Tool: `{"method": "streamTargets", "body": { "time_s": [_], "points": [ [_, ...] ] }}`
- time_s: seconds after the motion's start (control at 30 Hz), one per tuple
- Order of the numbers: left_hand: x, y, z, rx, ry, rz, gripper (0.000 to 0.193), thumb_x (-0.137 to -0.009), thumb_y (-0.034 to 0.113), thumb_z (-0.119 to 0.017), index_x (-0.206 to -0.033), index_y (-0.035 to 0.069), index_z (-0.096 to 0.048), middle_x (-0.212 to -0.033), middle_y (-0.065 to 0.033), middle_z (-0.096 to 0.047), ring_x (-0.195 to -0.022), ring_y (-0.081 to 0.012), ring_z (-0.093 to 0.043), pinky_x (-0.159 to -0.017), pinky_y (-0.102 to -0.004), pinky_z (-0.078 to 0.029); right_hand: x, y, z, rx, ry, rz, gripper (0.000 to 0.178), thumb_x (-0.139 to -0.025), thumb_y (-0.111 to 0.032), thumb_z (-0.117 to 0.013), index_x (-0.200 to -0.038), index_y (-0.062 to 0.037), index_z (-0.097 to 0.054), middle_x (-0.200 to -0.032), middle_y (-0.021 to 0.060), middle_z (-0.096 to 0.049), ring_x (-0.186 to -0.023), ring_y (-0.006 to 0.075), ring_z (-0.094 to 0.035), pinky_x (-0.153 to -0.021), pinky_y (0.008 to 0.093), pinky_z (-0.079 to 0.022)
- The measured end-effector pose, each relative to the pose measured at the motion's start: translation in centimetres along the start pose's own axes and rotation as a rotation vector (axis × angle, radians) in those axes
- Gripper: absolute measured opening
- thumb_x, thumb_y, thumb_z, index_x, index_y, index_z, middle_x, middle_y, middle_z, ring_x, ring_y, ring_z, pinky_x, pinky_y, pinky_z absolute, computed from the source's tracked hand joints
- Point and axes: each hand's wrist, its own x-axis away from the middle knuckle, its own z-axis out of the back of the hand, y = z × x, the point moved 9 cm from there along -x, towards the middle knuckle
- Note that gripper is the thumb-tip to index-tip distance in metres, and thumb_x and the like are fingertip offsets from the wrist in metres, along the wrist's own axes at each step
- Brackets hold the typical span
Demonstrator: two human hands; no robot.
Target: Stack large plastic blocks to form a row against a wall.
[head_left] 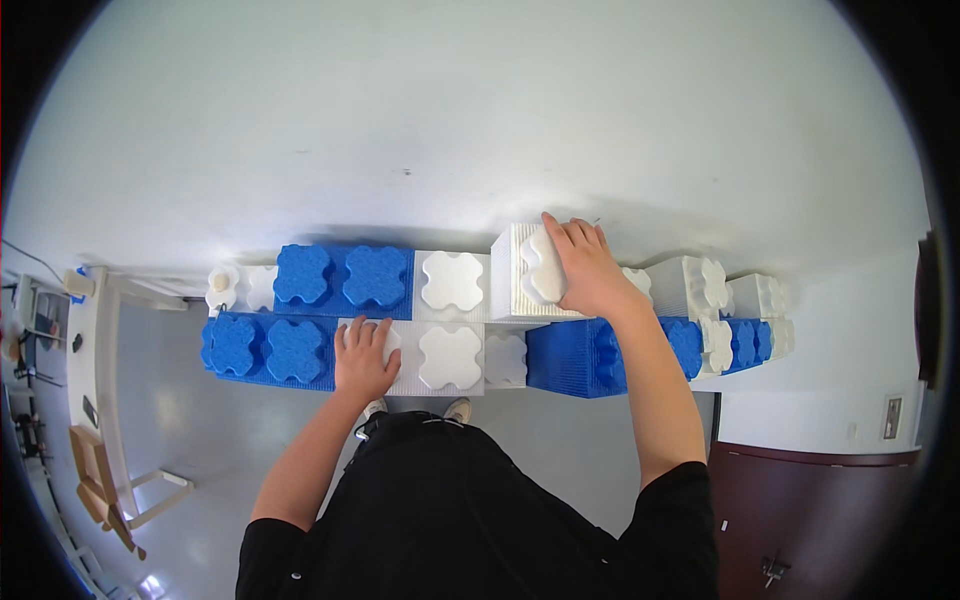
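resting the left hand [367, 358], with fingers slightly spread, on one of two white knobs [450, 357] of a front white block [411, 377], left of centre. reaching the right hand [590, 265] over the single visible knob [541, 268] of a raised white block [515, 282], right of centre; cannot tell how firmly gripping. counting two blue knobs [375, 276] on the back blue block [340, 310], left of centre. running just beside the pale wall [480, 120] above; leaving room over a lower white block [505, 362] at centre, and over the floor [190, 390] at lower left.
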Motion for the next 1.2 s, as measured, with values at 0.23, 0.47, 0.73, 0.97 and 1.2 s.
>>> {"method": "streamTargets", "body": {
  "time_s": [0.23,0.47,0.73,0.97,1.2],
  "points": [
    [0.1,0.0,0.1,0.002,0.03,-0.016,0.063,-0.094,0.039,-0.063,-0.149,0.009,-0.054,-0.136,-0.0158,-0.061,-0.142,-0.0371,-0.045,-0.12,-0.0611,-0.028,-1.3,0.6,-1.8,-0.068,-0.049,-0.009,0.11,-0.067,0.001,-0.074,-0.164,-0.0036,-0.023,-0.152,0.0254,-0.042,-0.151,0.0444,-0.031,-0.126,0.0672,-0.02],
    [0.1,0.0,0.3,0.001,0.027,-0.016,0.063,-0.094,0.038,-0.063,-0.149,0.009,-0.054,-0.135,-0.0157,-0.061,-0.142,-0.037,-0.046,-0.119,-0.0611,-0.028,-2.2,0.8,-3.1,-0.017,-0.069,0.004,0.107,-0.071,0.0,-0.069,-0.165,-0.0021,-0.018,-0.153,0.0278,-0.04,-0.152,0.0484,-0.028,-0.125,0.0708,-0.017],
    [0.1,-0.1,-0.3,0.022,-0.037,0.008,0.066,-0.094,0.04,-0.062,-0.152,0.012,-0.052,-0.14,-0.0158,-0.057,-0.145,-0.0381,-0.043,-0.122,-0.0614,-0.026,-1.8,2.1,-5.4,-0.047,-0.086,-0.021,0.107,-0.072,0.002,-0.068,-0.166,-0.0043,-0.016,-0.154,0.0285,-0.038,-0.153,0.0501,-0.026,-0.124,0.0715,-0.017],
    [-0.1,-0.3,-0.6,-0.101,-0.041,0.014,0.076,-0.095,0.045,-0.058,-0.163,0.016,-0.039,-0.175,-0.0167,-0.021,-0.162,-0.0414,-0.013,-0.126,-0.0668,-0.012,-2.1,1.5,-4.1,-0.112,-0.149,-0.012,0.116,-0.064,-0.003,-0.082,-0.164,-0.0042,-0.024,-0.153,0.0246,-0.043,-0.149,0.045,-0.033,-0.125,0.0625,-0.026],
    [-0.2,-0.3,-1.0,-0.057,-0.126,0.025,0.075,-0.096,0.046,-0.056,-0.163,0.018,-0.039,-0.176,-0.0165,-0.019,-0.163,-0.0403,-0.011,-0.125,-0.0687,-0.012,-1.5,1.0,1.0,-0.119,-0.124,-0.003,0.123,-0.056,-0.01,-0.091,-0.162,-0.0042,-0.03,-0.148,0.022,-0.05,-0.144,0.0433,-0.04,-0.124,0.0528,-0.034]
  ]
}}
